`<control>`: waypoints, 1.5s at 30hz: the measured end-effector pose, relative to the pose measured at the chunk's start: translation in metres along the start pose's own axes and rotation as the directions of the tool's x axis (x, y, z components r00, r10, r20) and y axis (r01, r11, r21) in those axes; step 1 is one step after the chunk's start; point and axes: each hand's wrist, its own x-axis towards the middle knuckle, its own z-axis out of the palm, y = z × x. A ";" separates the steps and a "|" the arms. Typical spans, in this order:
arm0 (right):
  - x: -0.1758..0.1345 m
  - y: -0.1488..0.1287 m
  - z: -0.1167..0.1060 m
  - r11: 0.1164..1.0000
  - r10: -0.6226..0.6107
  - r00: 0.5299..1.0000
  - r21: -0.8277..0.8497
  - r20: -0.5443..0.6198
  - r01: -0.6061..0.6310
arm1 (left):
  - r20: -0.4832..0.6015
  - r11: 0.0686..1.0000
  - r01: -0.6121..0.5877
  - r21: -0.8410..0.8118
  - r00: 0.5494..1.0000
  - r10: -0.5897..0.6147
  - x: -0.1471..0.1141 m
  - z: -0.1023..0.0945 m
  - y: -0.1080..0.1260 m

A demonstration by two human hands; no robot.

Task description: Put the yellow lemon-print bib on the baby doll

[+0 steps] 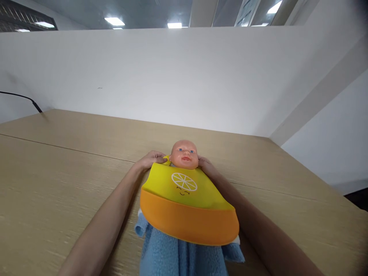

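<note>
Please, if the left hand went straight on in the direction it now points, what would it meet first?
Beyond the yellow bib strap in its grasp, the left hand would probably meet the side of the doll's head first, though depth is hard to judge from this view.

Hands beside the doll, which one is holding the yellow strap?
The left hand: the yellow strap shows in its grip. The right hand, at the other side of the doll, is partly hidden, showing no strap.
</note>
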 end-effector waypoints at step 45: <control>-0.010 -0.014 0.012 1.000 0.019 1.000 -0.010 -0.022 -0.020 | -0.042 0.991 -0.011 -0.132 0.999 0.005 0.005 -0.005 -0.011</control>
